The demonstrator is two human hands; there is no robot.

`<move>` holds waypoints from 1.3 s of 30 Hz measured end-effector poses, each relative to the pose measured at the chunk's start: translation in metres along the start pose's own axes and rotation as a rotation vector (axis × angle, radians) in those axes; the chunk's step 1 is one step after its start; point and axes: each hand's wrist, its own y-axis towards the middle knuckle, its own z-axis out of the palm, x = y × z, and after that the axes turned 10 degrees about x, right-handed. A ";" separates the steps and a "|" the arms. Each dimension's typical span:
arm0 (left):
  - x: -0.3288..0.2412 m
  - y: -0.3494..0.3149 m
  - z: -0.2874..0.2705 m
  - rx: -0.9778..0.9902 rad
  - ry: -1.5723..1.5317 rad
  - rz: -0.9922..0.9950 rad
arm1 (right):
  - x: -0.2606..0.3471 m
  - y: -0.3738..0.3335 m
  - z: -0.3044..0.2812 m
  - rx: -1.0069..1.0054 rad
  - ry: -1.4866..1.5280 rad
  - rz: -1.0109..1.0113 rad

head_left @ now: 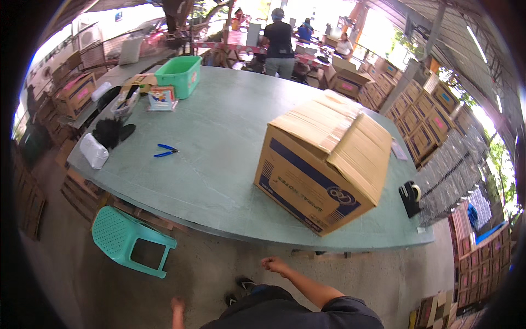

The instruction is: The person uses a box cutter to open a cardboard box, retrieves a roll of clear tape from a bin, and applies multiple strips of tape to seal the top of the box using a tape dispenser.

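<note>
My right hand (pixel 274 265) hangs below the near edge of the table, its fingers loosely curled with nothing seen in them. Lower down and to the left is my left hand (pixel 177 303), apart from everything; its fingers are too small and blurred to make out. Nearest to my right hand, a large cardboard box (pixel 307 183) stands on the green table (pixel 219 183), its top flaps folded over and slightly raised. Blue-handled nippers (pixel 166 151) lie on the table's left half. A turquoise plastic stool (pixel 118 233) stands on the floor beyond my left hand.
A green plastic bin (pixel 179 77), a plastic-wrapped pack (pixel 162 100) and a white bundle (pixel 94 151) sit along the table's left side. A black tape dispenser (pixel 409 198) is at the right edge. Stacked cartons (pixel 422 123) line the right; a person (pixel 280 44) stands at the back.
</note>
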 end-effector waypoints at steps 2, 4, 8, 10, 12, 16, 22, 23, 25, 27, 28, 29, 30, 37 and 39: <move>-0.018 0.026 0.003 0.010 -0.212 0.156 | -0.001 -0.029 0.006 -0.061 0.010 0.056; -0.048 0.044 0.024 0.038 -0.078 0.461 | -0.016 -0.046 0.008 -0.056 -0.015 0.046; -0.086 -0.002 0.050 0.275 -0.138 0.449 | -0.034 -0.037 0.017 -0.037 -0.236 -0.002; -0.064 -0.006 0.061 0.314 -0.132 0.405 | -0.031 -0.017 0.022 -0.012 -0.271 -0.167; -0.045 -0.006 0.070 0.374 0.002 0.324 | -0.009 -0.020 0.025 -0.028 -0.309 -0.246; -0.033 -0.020 0.055 0.400 0.264 0.226 | 0.014 -0.055 0.030 -0.154 -0.267 -0.312; -0.044 0.010 0.040 0.377 0.176 0.269 | -0.065 -0.075 0.036 -0.298 -0.324 -0.341; -0.054 0.006 0.039 0.388 0.213 0.334 | -0.076 -0.083 0.041 -0.288 -0.267 -0.294; -0.097 -0.026 0.045 0.440 0.271 0.473 | -0.092 -0.115 0.046 -0.281 -0.166 -0.182; -0.131 -0.048 0.065 0.511 0.311 0.455 | -0.115 -0.133 0.040 -0.333 -0.237 -0.193; -0.143 -0.057 0.073 0.534 0.329 0.437 | -0.122 -0.140 0.038 -0.345 -0.272 -0.206; -0.155 -0.064 0.086 0.543 0.427 0.517 | -0.129 -0.150 0.027 -0.392 -0.269 -0.189; -0.163 -0.069 0.094 0.530 0.522 0.585 | -0.119 -0.163 0.017 -0.422 -0.266 -0.188; -0.241 -0.160 0.176 0.864 0.555 0.921 | -0.112 -0.255 -0.112 -1.053 -0.085 -0.390; -0.277 -0.192 0.221 0.912 0.610 1.009 | -0.126 -0.288 -0.178 -1.188 -0.051 -0.415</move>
